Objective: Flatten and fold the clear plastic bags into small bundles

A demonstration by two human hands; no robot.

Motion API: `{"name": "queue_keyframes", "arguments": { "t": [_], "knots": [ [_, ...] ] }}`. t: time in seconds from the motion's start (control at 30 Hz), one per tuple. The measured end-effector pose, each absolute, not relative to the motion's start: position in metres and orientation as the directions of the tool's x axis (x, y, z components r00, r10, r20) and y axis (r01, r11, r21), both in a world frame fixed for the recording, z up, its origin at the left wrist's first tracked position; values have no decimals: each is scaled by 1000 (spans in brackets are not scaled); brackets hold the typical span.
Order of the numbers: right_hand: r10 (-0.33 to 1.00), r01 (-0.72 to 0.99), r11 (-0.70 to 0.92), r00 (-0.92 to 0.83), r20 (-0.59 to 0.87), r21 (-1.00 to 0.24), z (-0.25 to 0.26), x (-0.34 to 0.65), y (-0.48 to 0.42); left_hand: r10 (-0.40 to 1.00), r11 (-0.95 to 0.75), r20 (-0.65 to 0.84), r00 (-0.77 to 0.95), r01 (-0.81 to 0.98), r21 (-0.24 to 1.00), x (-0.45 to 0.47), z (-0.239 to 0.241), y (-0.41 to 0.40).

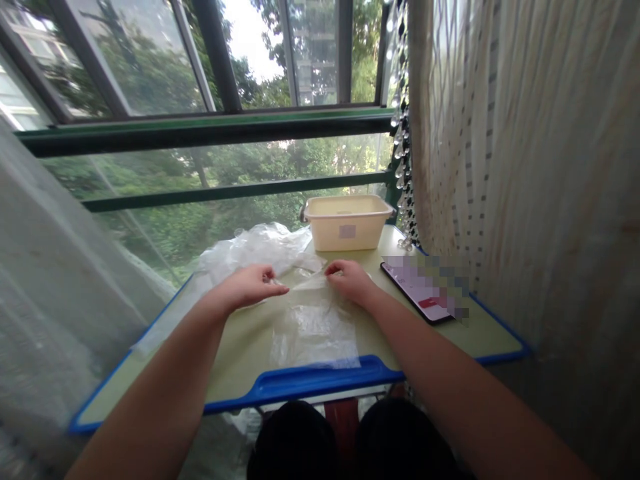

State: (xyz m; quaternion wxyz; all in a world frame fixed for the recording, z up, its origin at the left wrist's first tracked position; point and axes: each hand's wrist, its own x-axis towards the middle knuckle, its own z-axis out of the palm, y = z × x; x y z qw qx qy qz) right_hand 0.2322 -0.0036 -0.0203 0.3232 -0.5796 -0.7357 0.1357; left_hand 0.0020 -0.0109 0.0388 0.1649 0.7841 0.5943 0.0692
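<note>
A flat, clear plastic bag (320, 327) lies over the front middle of the table, its lower end reaching the blue front edge. My right hand (350, 280) pinches the upper right part of this bag between thumb and fingers. To the left of the bag, my left hand (250, 285) has its fingers curled and its thumb pointing right. A small clear bit shows at those fingertips, but I cannot make out what it is. Behind my left hand spreads a crumpled heap of clear plastic bags (255, 243).
A cream plastic tub (347, 230) with a pale label stands at the back of the table (235, 360), which has a blue rim. A phone (425, 293), partly blurred, lies at the right. Curtains (540, 167) hang on both sides, with a window behind.
</note>
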Motion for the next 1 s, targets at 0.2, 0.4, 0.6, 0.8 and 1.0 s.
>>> {"name": "queue_keyframes", "arguments": {
  "t": [0.2,0.4,0.6,0.8,1.0],
  "knots": [
    [910,587,395,-143,390,-707,-17,232,-5,898,-406,314,309,856,321,13,34,-13],
    [898,540,435,-207,387,-720,-16,230,-8,789,-615,303,535,697,369,33,12,-12],
    [896,509,444,-277,348,-737,-15,235,-6,688,-718,243,684,595,361,39,10,-13],
    [908,635,413,-234,347,-653,-11,242,-3,626,-769,228,745,542,340,38,17,-19],
    [891,840,362,-185,415,-404,-14,249,-3,582,-795,194,790,503,337,41,17,-21]
  ]
}}
